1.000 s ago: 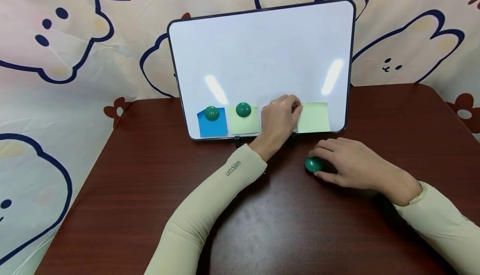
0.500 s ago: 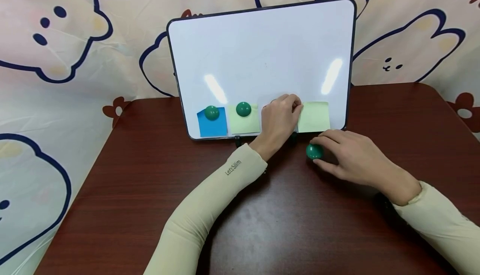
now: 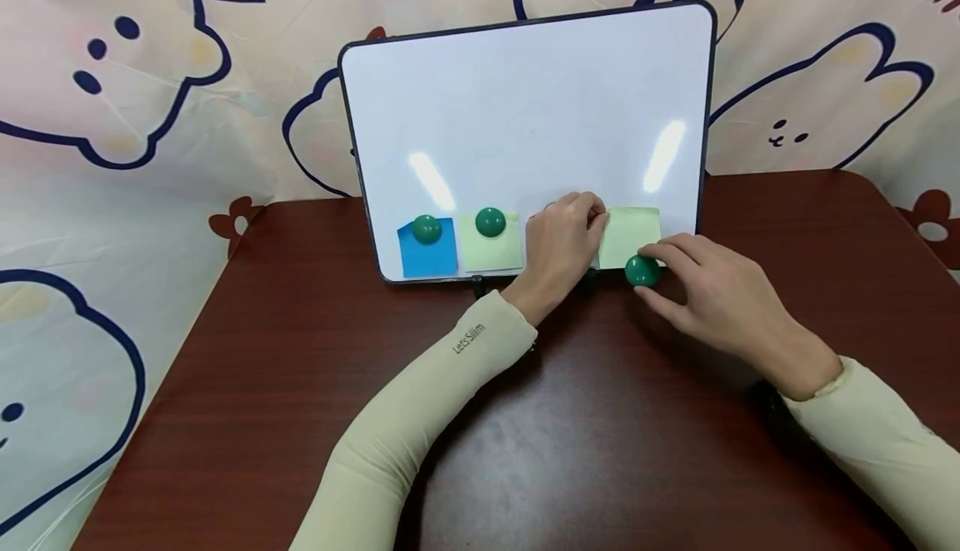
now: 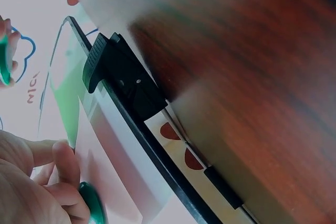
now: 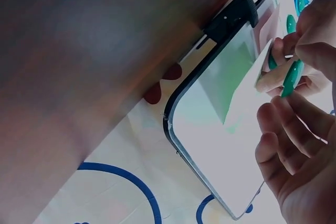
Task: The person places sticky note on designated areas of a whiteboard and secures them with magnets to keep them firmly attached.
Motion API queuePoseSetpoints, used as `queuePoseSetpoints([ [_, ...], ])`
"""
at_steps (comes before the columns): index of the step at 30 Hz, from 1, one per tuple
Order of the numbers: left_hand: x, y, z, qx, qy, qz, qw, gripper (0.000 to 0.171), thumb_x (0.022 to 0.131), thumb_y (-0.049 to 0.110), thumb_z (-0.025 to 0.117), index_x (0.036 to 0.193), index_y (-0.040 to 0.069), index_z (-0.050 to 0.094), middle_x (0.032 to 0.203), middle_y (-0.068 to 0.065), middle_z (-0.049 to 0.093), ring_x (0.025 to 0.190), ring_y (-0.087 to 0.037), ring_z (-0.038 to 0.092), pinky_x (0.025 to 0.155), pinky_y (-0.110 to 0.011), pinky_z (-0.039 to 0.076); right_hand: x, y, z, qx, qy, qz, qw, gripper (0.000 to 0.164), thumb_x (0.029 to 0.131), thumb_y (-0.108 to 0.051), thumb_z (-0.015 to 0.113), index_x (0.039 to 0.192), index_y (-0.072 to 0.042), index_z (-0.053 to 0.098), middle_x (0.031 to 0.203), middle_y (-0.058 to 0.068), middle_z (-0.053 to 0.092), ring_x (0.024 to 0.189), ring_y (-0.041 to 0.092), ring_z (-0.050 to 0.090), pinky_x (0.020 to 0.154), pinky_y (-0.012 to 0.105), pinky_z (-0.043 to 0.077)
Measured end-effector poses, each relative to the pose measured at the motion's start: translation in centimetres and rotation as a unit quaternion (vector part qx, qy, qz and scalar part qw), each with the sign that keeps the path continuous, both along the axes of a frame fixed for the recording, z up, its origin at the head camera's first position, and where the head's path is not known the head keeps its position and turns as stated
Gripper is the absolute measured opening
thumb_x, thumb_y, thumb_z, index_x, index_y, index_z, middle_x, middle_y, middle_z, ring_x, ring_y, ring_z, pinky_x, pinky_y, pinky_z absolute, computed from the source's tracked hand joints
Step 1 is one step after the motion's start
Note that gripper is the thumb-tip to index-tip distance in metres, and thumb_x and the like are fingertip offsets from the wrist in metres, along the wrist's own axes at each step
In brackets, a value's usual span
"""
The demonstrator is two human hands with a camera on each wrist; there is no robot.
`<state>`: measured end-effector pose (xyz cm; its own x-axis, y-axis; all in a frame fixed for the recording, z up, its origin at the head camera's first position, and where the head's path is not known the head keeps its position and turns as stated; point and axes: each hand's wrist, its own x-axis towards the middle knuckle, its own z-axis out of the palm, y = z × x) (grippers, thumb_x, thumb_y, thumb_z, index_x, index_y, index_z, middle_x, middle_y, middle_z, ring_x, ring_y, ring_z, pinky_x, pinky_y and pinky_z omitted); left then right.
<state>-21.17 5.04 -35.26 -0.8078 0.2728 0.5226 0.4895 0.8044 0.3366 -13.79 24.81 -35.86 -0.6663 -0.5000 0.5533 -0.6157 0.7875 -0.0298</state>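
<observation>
A whiteboard [image 3: 517, 117] with a dark frame stands tilted on the table. My left hand [image 3: 564, 238] pinches the upper left corner of a light green sticky note [image 3: 626, 230] at the board's lower right. Under that hand, the left wrist view shows a pink sticky note [image 4: 102, 174] with a green round magnet [image 4: 92, 203] on it, both hidden in the head view. Between thumb and fingertips, my right hand [image 3: 723, 297] holds another green magnet [image 3: 641, 271], which overlaps the light green note's lower edge in the head view.
Further left on the board, a blue sticky note [image 3: 429, 257] and another light green note [image 3: 491, 252] each carry a green magnet near the top. Black clips [image 4: 123, 77] hold the board's lower edge. A patterned cloth [image 3: 135, 226] hangs behind the brown table [image 3: 300, 384].
My right hand has lifted its green magnet from the table up to the board's lower right edge. My left hand has stayed at the note's corner.
</observation>
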Motion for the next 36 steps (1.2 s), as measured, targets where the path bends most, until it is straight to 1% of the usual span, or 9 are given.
queuePoseSetpoints([
  [7, 0.0, 0.1, 0.0, 0.006, 0.003, -0.015, 0.9999, 0.014, 0.098, 0.027, 0.065, 0.098, 0.018, 0.074, 0.092, 0.006, 0.075, 0.076, -0.007, 0.069, 0.065, -0.023, 0.054, -0.8, 0.0, 0.2, -0.015, 0.010, -0.015, 1.000, 0.050, 0.075, -0.028, 0.082, 0.117, -0.006, 0.067, 0.104, 0.013, 0.066, 0.086, 0.025, 0.065, 0.066, 0.044, 0.058],
  [10, 0.0, 0.0, 0.1, 0.005, 0.003, -0.010, 0.9999, 0.014, 0.098, 0.028, 0.065, 0.098, 0.018, 0.074, 0.092, 0.006, 0.075, 0.076, -0.007, 0.069, 0.065, -0.023, 0.053, -1.2, 0.0, 0.4, -0.024, 0.005, -0.020, 0.999, 0.050, 0.075, -0.026, 0.084, 0.118, -0.006, 0.067, 0.105, 0.013, 0.066, 0.086, 0.025, 0.063, 0.066, 0.045, 0.058],
  [14, 0.0, -0.2, 0.2, 0.004, 0.003, -0.007, 1.0000, 0.014, 0.097, 0.028, 0.065, 0.098, 0.018, 0.074, 0.092, 0.006, 0.075, 0.076, -0.006, 0.069, 0.066, -0.023, 0.054, -1.9, -0.2, 0.4, -0.036, 0.007, -0.023, 0.999, 0.047, 0.077, -0.025, 0.082, 0.117, -0.005, 0.067, 0.105, 0.014, 0.066, 0.085, 0.025, 0.061, 0.064, 0.044, 0.058],
  [18, 0.0, -0.3, 0.2, 0.002, 0.003, -0.012, 0.9999, 0.014, 0.098, 0.028, 0.065, 0.098, 0.018, 0.074, 0.091, 0.006, 0.075, 0.076, -0.007, 0.069, 0.066, -0.023, 0.054, -2.5, -0.3, 0.4, -0.043, 0.016, -0.025, 0.999, 0.046, 0.078, -0.024, 0.080, 0.117, -0.004, 0.067, 0.105, 0.014, 0.066, 0.086, 0.027, 0.062, 0.063, 0.044, 0.057],
  [26, 0.0, -0.2, 0.0, 0.001, -0.004, -0.011, 0.9999, 0.015, 0.098, 0.029, 0.064, 0.099, 0.019, 0.074, 0.091, 0.006, 0.075, 0.076, -0.007, 0.069, 0.065, -0.024, 0.054, -3.5, -0.5, 0.5, -0.043, 0.006, -0.042, 0.998, 0.048, 0.080, -0.024, 0.081, 0.118, -0.002, 0.066, 0.108, 0.017, 0.065, 0.088, 0.029, 0.062, 0.066, 0.047, 0.057],
  [36, -0.1, -0.2, 0.0, 0.003, -0.007, -0.008, 0.9999, 0.015, 0.098, 0.030, 0.064, 0.098, 0.019, 0.074, 0.091, 0.007, 0.075, 0.077, -0.006, 0.069, 0.066, -0.024, 0.054, -4.5, -0.6, 0.6, -0.043, 0.002, -0.055, 0.998, 0.049, 0.078, -0.022, 0.084, 0.119, -0.002, 0.067, 0.110, 0.017, 0.065, 0.095, 0.032, 0.064, 0.074, 0.050, 0.057],
])
